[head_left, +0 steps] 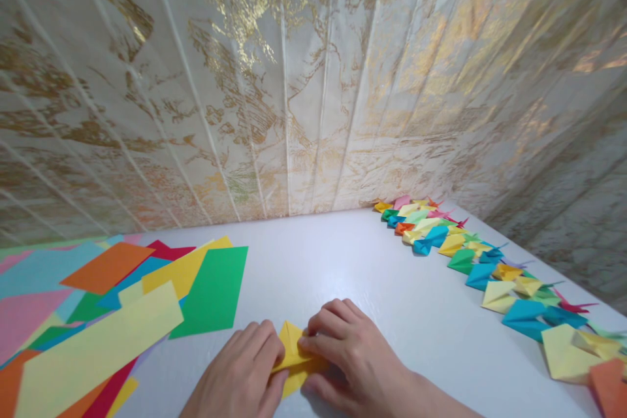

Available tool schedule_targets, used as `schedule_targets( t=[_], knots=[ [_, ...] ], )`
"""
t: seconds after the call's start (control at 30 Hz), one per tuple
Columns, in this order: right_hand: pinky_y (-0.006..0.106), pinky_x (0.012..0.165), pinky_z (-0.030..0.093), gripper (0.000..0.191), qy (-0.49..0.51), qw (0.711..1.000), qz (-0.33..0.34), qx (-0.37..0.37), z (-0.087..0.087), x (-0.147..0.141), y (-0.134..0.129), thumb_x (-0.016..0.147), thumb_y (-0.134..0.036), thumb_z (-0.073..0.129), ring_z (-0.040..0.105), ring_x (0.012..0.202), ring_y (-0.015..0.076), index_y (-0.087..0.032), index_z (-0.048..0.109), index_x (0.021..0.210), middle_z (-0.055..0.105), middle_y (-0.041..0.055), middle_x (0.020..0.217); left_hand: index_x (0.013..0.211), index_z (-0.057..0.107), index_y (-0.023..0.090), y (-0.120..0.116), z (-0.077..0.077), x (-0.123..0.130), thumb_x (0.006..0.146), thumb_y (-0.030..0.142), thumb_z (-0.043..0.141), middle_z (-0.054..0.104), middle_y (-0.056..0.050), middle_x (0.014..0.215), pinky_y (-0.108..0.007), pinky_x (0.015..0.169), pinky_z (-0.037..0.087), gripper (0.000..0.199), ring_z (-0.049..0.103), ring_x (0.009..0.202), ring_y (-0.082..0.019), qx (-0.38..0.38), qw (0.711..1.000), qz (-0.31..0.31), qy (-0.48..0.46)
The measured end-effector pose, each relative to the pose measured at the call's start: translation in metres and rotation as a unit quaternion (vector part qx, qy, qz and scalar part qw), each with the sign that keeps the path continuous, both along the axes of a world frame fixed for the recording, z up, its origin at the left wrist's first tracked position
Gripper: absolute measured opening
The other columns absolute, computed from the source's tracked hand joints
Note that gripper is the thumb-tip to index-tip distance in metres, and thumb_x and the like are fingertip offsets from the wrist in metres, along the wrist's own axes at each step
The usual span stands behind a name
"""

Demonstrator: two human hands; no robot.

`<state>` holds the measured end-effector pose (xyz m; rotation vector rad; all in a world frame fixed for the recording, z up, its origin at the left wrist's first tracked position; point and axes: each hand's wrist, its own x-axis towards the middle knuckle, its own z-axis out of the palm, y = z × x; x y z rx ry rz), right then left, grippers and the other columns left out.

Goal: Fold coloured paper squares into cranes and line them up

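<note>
A partly folded piece of yellow paper [294, 351] lies on the white table at the bottom middle, one pointed tip facing away from me. My left hand [245, 366] grips its left side, fingers curled on top and thumb at the near edge. On its right side my right hand [350, 356] pinches the paper between fingers and thumb. Both hands partly cover the paper, so its outer corners are hidden. A lower yellow layer shows between the two thumbs.
Coloured paper sheets [98, 346] overlap in a loose pile on the left, a green sheet [215, 290] nearest the middle. Several folded paper cranes [482, 274] stand in rows along the table's right edge. A gold-patterned curtain [274, 111] hangs behind the white table [313, 255].
</note>
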<state>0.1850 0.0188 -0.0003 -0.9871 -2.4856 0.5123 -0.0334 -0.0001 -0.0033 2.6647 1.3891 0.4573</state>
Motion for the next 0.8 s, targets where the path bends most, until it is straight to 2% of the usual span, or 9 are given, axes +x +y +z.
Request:
schedule_targets(
  t=[0.17,0.23,0.37,0.8],
  knots=[
    [0.032,0.078,0.042,0.007,0.041,0.996,-0.064,-0.043,-0.004,-0.005,0.007,0.082,-0.013,0.070,0.055,0.084,0.0187,-0.019,0.068,0.085,0.067,0.0028,0.087,0.079,0.056,0.023,0.008,-0.004,-0.001,0.091,0.012,0.050,0.063,0.001,0.080,-0.030,0.073,0.050,0.017,0.063,0.077,-0.019,-0.018,0.999,0.028,-0.036],
    [0.031,0.077,0.041,0.010,0.035,0.994,-0.087,-0.065,-0.003,-0.007,0.011,0.080,-0.010,0.073,0.055,0.082,0.0183,-0.018,0.067,0.081,0.066,0.0018,0.083,0.077,0.056,0.023,0.011,-0.008,-0.003,0.090,0.016,0.053,0.062,0.001,0.077,-0.032,0.072,0.049,0.015,0.061,0.075,-0.020,-0.017,0.999,0.032,-0.041],
    [0.031,0.077,0.039,0.010,-0.008,0.991,-0.103,-0.087,0.004,-0.010,0.016,0.081,-0.010,0.073,0.053,0.080,0.0180,-0.017,0.067,0.080,0.065,0.0012,0.081,0.078,0.060,0.024,0.012,-0.014,-0.007,0.089,0.025,0.058,0.062,-0.001,0.082,-0.037,0.075,0.046,0.012,0.060,0.081,-0.024,-0.023,0.997,0.052,-0.044],
    [0.032,0.075,0.037,0.006,-0.122,0.980,-0.134,-0.077,0.006,-0.022,0.021,0.086,-0.018,0.068,0.057,0.085,0.0203,-0.017,0.067,0.081,0.068,0.0041,0.086,0.073,0.058,0.023,0.017,-0.002,-0.001,0.084,0.021,0.058,0.057,-0.003,0.089,-0.040,0.079,0.041,0.011,0.053,0.090,-0.026,-0.106,0.989,0.093,-0.054]
  ],
)
